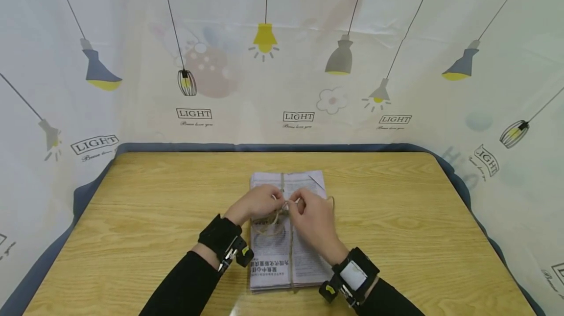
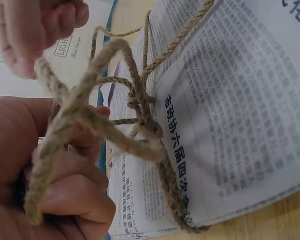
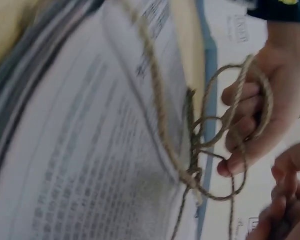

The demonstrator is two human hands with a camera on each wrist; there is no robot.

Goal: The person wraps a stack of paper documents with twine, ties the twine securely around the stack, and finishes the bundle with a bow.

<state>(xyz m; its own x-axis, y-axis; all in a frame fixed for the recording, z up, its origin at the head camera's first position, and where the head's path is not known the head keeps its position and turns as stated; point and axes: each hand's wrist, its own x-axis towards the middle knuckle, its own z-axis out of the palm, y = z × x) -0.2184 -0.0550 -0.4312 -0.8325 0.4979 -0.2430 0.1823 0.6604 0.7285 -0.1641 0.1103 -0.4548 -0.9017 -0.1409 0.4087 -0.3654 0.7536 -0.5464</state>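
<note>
A stack of folded newspapers [image 1: 308, 267] lies on the table, bound lengthwise and crosswise with brown twine [image 1: 291, 250]. Over the middle of the stack, my left hand [image 1: 257, 202] grips loose twine, its fingers curled. In the left wrist view, a loop of the twine [image 2: 77, 102] stands up from a knot [image 2: 135, 101] on the top sheet. My right hand [image 1: 316, 218] comes in from the right and pinches twine close to the left fingertips. Loops of twine hang around the left hand [image 3: 262, 110] in the right wrist view, where the right hand [image 3: 285, 205] is partly cut off.
The wooden table [image 1: 396, 218] extends on both sides of the stack. A loose curl of twine [image 1: 331, 202] sticks out past the stack's right edge. Behind the table hangs a pale cloth [image 1: 246, 125] printed with lamps. Both wrists wear black straps with cameras [image 1: 244, 255].
</note>
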